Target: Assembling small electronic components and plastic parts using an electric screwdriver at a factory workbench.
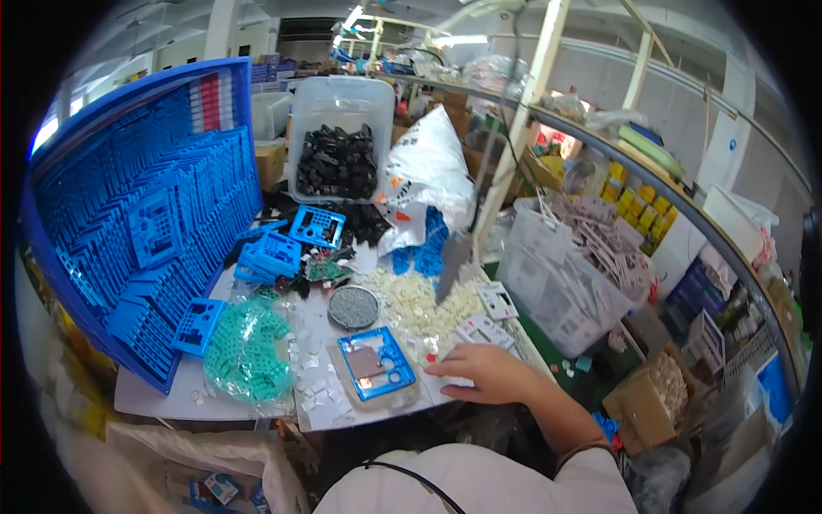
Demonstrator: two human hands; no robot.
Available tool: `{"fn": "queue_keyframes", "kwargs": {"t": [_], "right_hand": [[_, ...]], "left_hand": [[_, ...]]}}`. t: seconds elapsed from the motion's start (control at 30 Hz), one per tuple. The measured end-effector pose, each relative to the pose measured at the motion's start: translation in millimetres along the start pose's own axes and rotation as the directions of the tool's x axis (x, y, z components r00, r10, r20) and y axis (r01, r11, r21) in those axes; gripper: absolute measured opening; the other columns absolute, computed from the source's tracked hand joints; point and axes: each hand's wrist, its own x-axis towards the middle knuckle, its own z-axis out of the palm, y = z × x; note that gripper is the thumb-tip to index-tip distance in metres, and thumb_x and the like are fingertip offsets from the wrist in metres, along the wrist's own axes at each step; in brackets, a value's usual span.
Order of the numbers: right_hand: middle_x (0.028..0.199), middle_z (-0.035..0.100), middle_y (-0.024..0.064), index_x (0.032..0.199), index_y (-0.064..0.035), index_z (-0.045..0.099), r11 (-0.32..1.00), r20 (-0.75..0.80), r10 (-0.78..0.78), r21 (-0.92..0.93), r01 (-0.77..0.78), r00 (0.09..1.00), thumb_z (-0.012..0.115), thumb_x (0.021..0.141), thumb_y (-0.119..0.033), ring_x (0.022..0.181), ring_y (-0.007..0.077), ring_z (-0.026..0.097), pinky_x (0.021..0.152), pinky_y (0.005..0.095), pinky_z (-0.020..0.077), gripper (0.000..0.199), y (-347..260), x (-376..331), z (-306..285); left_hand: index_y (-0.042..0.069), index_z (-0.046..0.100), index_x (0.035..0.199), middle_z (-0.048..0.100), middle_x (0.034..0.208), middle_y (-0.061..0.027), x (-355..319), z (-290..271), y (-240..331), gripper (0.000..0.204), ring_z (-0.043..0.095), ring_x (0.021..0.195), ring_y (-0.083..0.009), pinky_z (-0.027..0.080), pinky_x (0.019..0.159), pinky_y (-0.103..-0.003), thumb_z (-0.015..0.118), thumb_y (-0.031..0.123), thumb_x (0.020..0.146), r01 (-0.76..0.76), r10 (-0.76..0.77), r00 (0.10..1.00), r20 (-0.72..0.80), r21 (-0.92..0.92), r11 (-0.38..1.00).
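My right hand (484, 373) lies low over the front right of the white table, its fingers stretched and apart. Its fingertips are just beside a small red piece (431, 357). To the left of those fingers, a blue plastic casing panel (375, 363) with round and square cut-outs lies on a clear block-like base. A loose heap of cream plastic pieces (424, 300) spreads beyond the hand, with white printed panels (485, 332) at its right. At the lower left edge a smeared, skin-toned shape (120, 475) may be my left hand or arm; its fingers cannot be made out.
A tall blue crate (163, 364) of stacked blue panels leans at left. Nearby are a bag of green pieces (248, 349), a round dish of grey bits (353, 307) and a clear bin of black parts (342, 94). A post (522, 111) and shelf stand right; an open sack (257, 454) sits below.
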Motion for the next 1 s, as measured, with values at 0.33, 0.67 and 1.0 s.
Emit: {"fn": "queue_keyframes", "kwargs": {"t": [0.33,0.67,1.0], "right_hand": [[0.099,0.072,0.0112,0.129,-0.0090,0.070,0.999,-0.150,0.039,0.015,-0.037,0.988,0.075,0.090,-0.016,0.092,0.0308,0.068,0.082,0.0401,0.0538,0.039,-4.5,-33.5,-3.5],[0.092,0.075,0.0100,0.123,-0.0069,0.073,0.977,-0.100,-0.025,0.209,0.045,0.995,0.078,0.087,-0.006,0.084,0.0239,0.073,0.076,0.0354,0.0561,0.036,11.3,31.0,41.0],[0.092,0.076,0.0097,0.122,-0.0082,0.075,0.949,0.101,0.094,0.293,-0.119,0.990,0.076,0.090,-0.013,0.082,0.0221,0.072,0.073,0.0342,0.0549,0.033,72.1,87.7,82.6]], "left_hand": [[0.001,0.070,0.109,0.069,0.105,-0.0139,-3.6,18.8,15.2,0.027,0.066,0.087,-0.0241,0.052,0.077,-0.034,0.067,0.026,0.096,0.010,-0.008,1.000,0.030,-0.049,0.999],[0.002,0.070,0.114,0.069,0.109,-0.0123,-70.5,22.3,33.5,0.030,0.066,0.088,-0.0223,0.052,0.078,-0.033,0.067,0.027,0.098,-0.148,0.141,0.988,-0.068,-0.104,0.984],[0.002,0.070,0.119,0.069,0.113,-0.0107,-167.1,-10.1,-142.6,0.033,0.066,0.089,-0.0206,0.051,0.080,-0.032,0.066,0.028,0.099,-0.071,-0.148,0.832,-0.535,-0.367,0.927]]}}
